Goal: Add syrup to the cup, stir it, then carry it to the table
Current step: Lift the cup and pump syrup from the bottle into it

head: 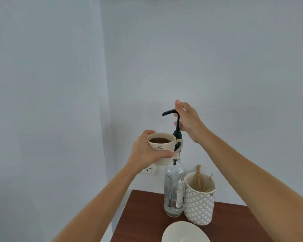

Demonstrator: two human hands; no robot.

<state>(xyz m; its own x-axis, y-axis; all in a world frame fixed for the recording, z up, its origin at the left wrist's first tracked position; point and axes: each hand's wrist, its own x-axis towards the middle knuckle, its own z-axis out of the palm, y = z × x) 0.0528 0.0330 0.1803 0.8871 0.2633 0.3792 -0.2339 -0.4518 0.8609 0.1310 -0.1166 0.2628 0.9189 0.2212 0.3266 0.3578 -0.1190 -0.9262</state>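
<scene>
My left hand (145, 151) grips a cream cup (162, 145) of dark coffee and holds it in the air, under and a little left of the black pump spout (168, 112). The pump stands raised on a clear glass syrup bottle (174, 187) that rests on the brown wooden counter (143, 213). My right hand (189, 119) rests at the top of the pump head, fingers spread and lightly curled beside the stem. The cup's handle points right and overlaps the pump collar.
A patterned white-and-grey holder (198, 201) with wooden stir sticks (198, 177) stands just right of the bottle. A white saucer (184, 232) lies at the counter's near edge. A wall socket (150, 170) sits behind my left wrist. Pale walls close in behind and to the left.
</scene>
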